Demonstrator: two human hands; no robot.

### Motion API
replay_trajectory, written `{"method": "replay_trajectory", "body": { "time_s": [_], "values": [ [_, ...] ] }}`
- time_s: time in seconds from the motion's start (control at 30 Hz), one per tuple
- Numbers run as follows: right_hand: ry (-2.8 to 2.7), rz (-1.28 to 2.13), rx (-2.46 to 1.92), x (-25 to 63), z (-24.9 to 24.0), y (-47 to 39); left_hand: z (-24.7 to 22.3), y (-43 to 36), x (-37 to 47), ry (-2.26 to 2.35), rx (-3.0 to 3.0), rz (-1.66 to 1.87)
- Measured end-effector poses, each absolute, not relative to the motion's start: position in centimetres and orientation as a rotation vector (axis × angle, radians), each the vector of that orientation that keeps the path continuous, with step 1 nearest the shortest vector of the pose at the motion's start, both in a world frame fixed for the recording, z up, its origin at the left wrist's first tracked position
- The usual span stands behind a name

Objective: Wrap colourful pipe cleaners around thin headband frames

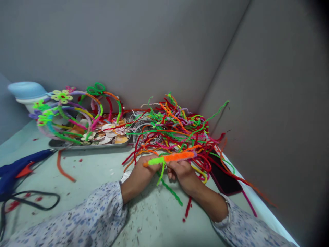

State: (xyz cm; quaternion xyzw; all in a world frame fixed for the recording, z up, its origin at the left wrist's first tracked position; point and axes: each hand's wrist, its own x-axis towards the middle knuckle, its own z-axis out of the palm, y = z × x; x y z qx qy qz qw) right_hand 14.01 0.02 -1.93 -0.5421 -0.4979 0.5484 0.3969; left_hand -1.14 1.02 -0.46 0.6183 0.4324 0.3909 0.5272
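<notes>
Both of my hands grip a fuzzy headband [180, 156] wrapped in orange and lime-green pipe cleaner, with a purple bit at its right end. It is seen nearly edge-on, so its full curve does not show. My left hand [140, 176] is closed around the green part near the orange tip. A loose lime-green pipe cleaner end [161, 175] hangs down between the hands. My right hand [183, 174] is closed under the orange stretch, its fingers curled and partly hidden. Below the hands, a darker green pipe cleaner [172, 193] lies on the table.
A big tangle of pipe cleaners [177, 128] lies behind my hands, beside wire coils [146, 132]. At left, a metal tray [89, 146] holds shells and flowered headbands [61, 96]. A blue glue gun [23, 166], its cord [38, 207], a blue-lidded container [28, 91] and a phone [227, 180] are around.
</notes>
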Motion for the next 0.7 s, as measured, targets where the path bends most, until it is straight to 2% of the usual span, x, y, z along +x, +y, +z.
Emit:
{"method": "replay_trajectory", "body": {
  "time_s": [0.7],
  "values": [
    [-1.191, 1.384, -1.28, 14.02, -2.29, 0.14, -0.77, 0.94, -1.21, 1.099, 1.512, 0.896]
  ]
}}
